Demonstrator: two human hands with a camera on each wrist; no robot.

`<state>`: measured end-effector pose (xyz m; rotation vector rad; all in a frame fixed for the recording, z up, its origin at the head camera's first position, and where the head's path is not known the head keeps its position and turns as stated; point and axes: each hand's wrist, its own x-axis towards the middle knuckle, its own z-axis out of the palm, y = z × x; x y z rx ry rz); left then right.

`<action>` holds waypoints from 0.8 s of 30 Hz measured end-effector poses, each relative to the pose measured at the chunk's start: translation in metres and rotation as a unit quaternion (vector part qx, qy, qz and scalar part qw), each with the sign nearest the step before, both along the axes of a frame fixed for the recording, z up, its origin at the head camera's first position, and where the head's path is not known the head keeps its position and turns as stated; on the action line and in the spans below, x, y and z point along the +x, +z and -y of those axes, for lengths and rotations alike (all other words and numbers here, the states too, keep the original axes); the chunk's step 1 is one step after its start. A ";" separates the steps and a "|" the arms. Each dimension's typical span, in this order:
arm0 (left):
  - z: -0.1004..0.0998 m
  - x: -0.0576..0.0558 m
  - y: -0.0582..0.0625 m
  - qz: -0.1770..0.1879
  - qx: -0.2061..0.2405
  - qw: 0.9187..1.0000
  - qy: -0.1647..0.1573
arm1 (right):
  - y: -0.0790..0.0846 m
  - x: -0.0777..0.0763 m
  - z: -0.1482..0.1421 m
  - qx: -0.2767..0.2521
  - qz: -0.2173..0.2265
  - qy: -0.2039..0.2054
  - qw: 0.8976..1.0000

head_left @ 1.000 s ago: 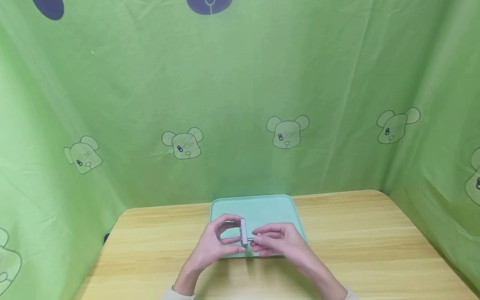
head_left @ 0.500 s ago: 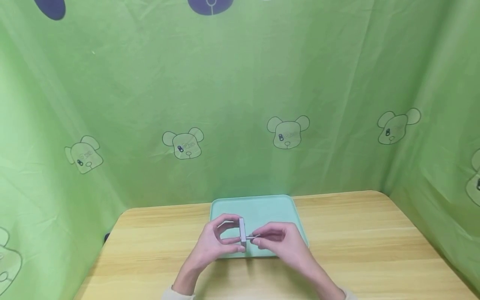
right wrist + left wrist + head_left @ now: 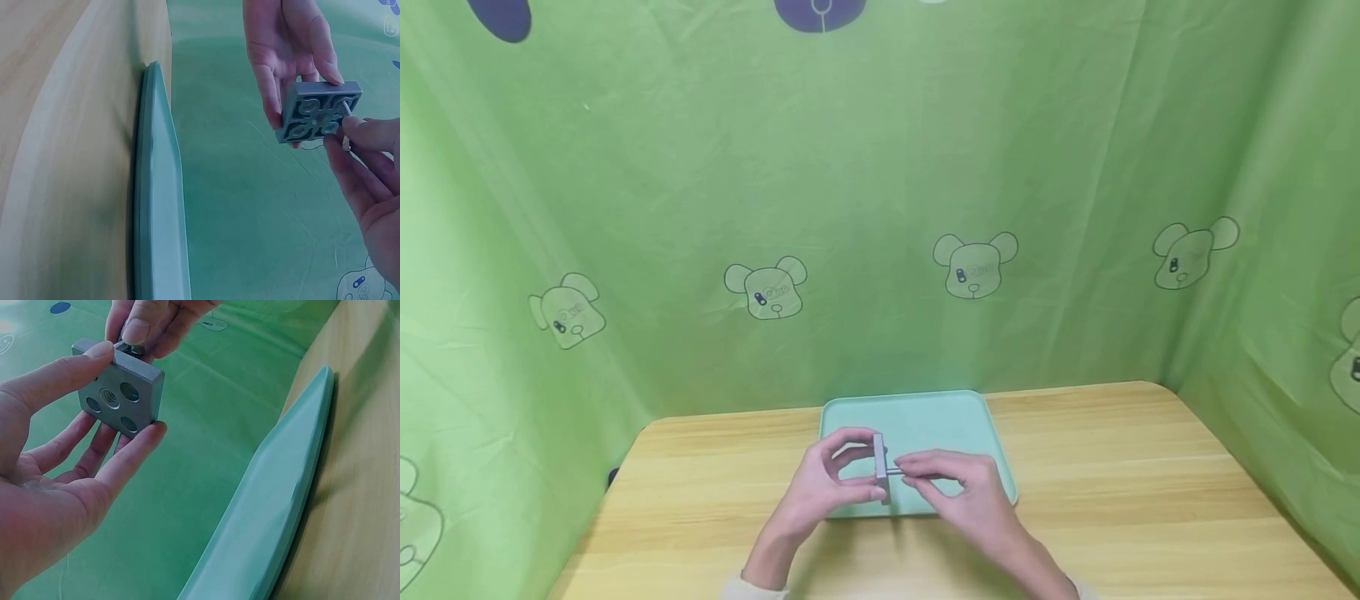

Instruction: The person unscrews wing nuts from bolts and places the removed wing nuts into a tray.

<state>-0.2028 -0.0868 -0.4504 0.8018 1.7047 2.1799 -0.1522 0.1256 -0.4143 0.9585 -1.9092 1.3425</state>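
A grey square plate (image 3: 880, 457) stands on edge above the tray, gripped at its edges by the fingers and thumb of my left hand (image 3: 822, 482). In the left wrist view, the plate (image 3: 145, 403) shows round holes, one of them threaded. Its other face, ribbed with ring-shaped sockets, appears in the right wrist view. My right hand (image 3: 973, 497) pinches a thin metal screw (image 3: 346, 109) between thumb and fingers. The screw's threaded end is at a corner socket of the ribbed face; the fingers partly hide the rest of it.
A pale green tray (image 3: 925, 408) lies on the wooden table (image 3: 1097, 467) under and behind the hands. Green curtains (image 3: 880, 167) printed with bear heads enclose the back and both sides.
The plate has shifted slightly left with my left hand. My right fingers have changed their hold on the screw and now reach out straighter along it.
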 end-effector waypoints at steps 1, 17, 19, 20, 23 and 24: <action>0.000 0.000 0.000 0.000 -0.001 1.000 0.001 | 0.001 0.000 0.000 0.000 0.001 0.003 1.000; -0.002 0.002 0.003 -0.038 -0.026 0.999 0.024 | -0.020 -0.014 -0.014 -0.077 0.417 0.031 0.905; -0.003 0.002 0.003 -0.048 -0.031 0.998 0.025 | -0.020 -0.015 -0.016 -0.087 0.455 0.060 0.884; -0.003 0.002 0.003 -0.052 -0.035 0.998 0.026 | -0.020 -0.015 -0.017 -0.092 0.472 0.073 0.873; -0.004 0.003 0.004 -0.056 -0.045 0.997 0.025 | -0.020 -0.015 -0.019 -0.099 0.508 0.103 0.849; -0.005 0.003 0.004 -0.056 -0.046 0.997 0.025 | -0.020 -0.015 -0.020 -0.101 0.515 0.110 0.844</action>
